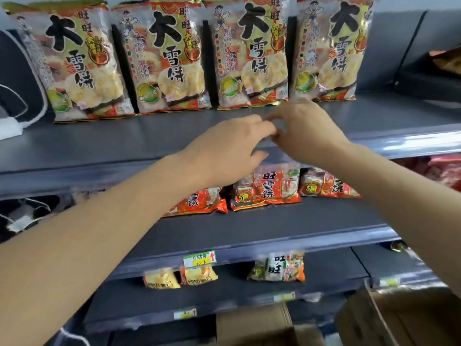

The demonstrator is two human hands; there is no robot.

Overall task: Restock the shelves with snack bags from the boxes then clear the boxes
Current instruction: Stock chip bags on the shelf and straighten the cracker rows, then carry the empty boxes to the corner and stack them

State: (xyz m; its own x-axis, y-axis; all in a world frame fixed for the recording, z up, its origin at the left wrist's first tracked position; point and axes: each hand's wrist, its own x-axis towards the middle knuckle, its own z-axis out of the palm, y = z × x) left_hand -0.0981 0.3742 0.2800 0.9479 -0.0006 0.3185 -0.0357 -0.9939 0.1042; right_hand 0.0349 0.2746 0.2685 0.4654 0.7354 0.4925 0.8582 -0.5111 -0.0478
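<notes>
Several large rice-cracker snack bags (pixel 252 53) stand upright in a row at the back of the top shelf (pixel 149 136). My left hand (pixel 224 148) and my right hand (pixel 304 131) hover side by side over the bare front of that shelf, just below the bags, fingers relaxed and holding nothing. Their fingertips nearly meet. Smaller red snack bags (pixel 267 191) sit on the shelf below, partly hidden by my arms. A cardboard box (pixel 399 318) stands at the bottom right, and a second cardboard box (pixel 254 325) sits below the shelves.
The lower shelf (pixel 249 233) holds yellow snack bags (pixel 179 278) and a mixed bag (pixel 279 268) beneath a price tag (pixel 199 258). A dark object with white trim (pixel 20 91) sits at the left end. Another snack bag (pixel 449 61) lies in the neighbouring bay.
</notes>
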